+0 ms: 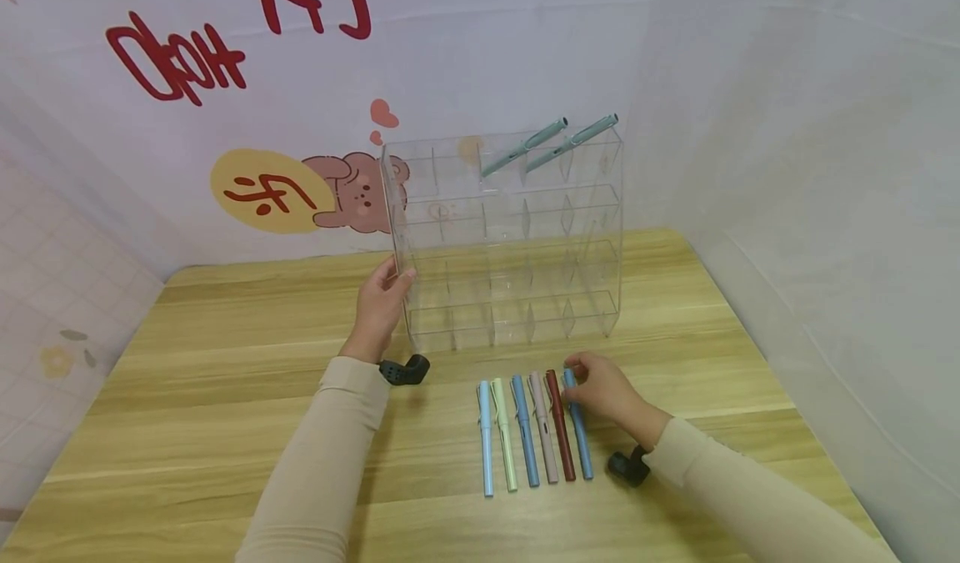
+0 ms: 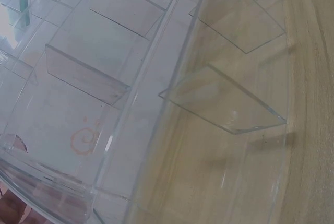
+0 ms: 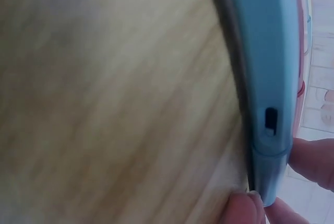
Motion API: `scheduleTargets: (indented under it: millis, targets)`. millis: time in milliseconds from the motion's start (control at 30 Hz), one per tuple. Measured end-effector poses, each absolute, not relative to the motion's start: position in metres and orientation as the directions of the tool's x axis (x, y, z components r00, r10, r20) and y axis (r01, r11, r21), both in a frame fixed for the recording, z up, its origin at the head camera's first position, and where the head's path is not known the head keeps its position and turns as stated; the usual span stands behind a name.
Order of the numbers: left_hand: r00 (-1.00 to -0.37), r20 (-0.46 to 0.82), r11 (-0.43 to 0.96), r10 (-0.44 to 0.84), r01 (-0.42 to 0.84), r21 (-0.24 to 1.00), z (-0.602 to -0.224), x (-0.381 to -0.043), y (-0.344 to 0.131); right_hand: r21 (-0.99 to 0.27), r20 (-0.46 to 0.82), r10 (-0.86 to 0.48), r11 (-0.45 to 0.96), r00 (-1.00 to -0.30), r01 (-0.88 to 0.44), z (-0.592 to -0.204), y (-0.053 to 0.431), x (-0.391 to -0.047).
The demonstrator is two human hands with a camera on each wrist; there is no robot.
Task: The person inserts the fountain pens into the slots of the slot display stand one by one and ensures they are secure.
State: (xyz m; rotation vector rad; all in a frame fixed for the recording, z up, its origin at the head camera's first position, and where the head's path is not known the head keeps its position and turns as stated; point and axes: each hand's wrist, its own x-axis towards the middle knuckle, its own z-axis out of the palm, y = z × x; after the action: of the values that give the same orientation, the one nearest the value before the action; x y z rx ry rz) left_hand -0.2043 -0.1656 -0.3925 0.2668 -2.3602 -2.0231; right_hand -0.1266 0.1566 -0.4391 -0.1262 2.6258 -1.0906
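A clear acrylic pen rack (image 1: 506, 246) with tiers of compartments stands at the back of the table. My left hand (image 1: 380, 303) grips its left side panel, thumb in front; in the left wrist view only a bit of that hand (image 2: 13, 208) shows through the plastic. On the wood in front lie several pens side by side. At the right end of this row is a blue pen (image 1: 579, 429), whose upper end my right hand (image 1: 609, 392) pinches. Up close, the right wrist view shows the fingertips (image 3: 313, 158) around the end of this blue pen (image 3: 269, 51).
Left of the held pen lie a dark red pen (image 1: 560, 429), a pinkish-grey pen (image 1: 543, 429), another blue pen (image 1: 526, 429), a pale green pen (image 1: 505, 438) and a light blue pen (image 1: 486, 442). Two teal pens (image 1: 525, 146) lean in the top tier. A printed curtain (image 1: 510, 46) hangs behind.
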Motion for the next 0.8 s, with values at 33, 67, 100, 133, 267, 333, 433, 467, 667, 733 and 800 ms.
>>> scheduleTargets:
  millis: [33,67,100,133,267,333,433,467,667,733,800]
  targets:
    - [-0.985,-0.094,0.144,-0.144,-0.115,0.983,-0.3927,-0.2044,-0.1657,-0.700,-0.234,-0.192,0.714,-0.953,0.028,-0.4397,0.1563,-0.1270]
    - [-0.985,-0.094,0.144,-0.146,-0.115,0.983,-0.3927,-0.2045,-0.1658,-0.695,-0.233,-0.194,0.718,-0.953,0.024,-0.4401,0.1561,-0.1275]
    - [-0.985,-0.094,0.143,-0.146,-0.115,0.983,-0.3926,-0.2044,-0.1660,-0.690,-0.231,-0.197,0.723,-0.953,0.018,-0.4404,0.1557,-0.1281]
    - [-0.984,-0.095,0.143,-0.148,-0.116,0.983,-0.3924,-0.2044,-0.1661,-0.685,-0.229,-0.200,0.728,-0.953,0.012,-0.4406,0.1553,-0.1289]
    - [-0.983,-0.100,0.153,-0.153,-0.123,0.981,-0.3921,-0.2046,-0.1665,-0.666,-0.227,-0.205,0.746,-0.952,-0.002,-0.4409,0.1540,-0.1312]
    - [-0.983,-0.099,0.157,-0.154,-0.123,0.980,-0.3923,-0.2049,-0.1665,-0.655,-0.228,-0.204,0.755,-0.952,-0.005,-0.4409,0.1536,-0.1319]
    - [-0.985,-0.092,0.157,-0.148,-0.115,0.981,-0.3921,-0.2052,-0.1668,-0.647,-0.229,-0.204,0.762,-0.952,-0.008,-0.4405,0.1533,-0.1324]
    - [-0.985,-0.090,0.154,-0.149,-0.113,0.981,-0.3920,-0.2052,-0.1667,-0.648,-0.230,-0.205,0.762,-0.951,-0.008,-0.4405,0.1534,-0.1325]
    - [-0.986,-0.084,0.151,-0.145,-0.106,0.983,-0.3914,-0.2048,-0.1668,-0.683,-0.249,-0.209,0.730,-0.946,0.018,-0.4379,0.1545,-0.1328]
    - [-0.986,-0.084,0.148,-0.141,-0.105,0.983,-0.3913,-0.2046,-0.1669,-0.696,-0.261,-0.202,0.717,-0.944,0.040,-0.4377,0.1554,-0.1335]
    - [-0.986,-0.087,0.148,-0.139,-0.108,0.983,-0.3909,-0.2044,-0.1669,-0.707,-0.271,-0.200,0.705,-0.942,0.054,-0.4371,0.1568,-0.1343]
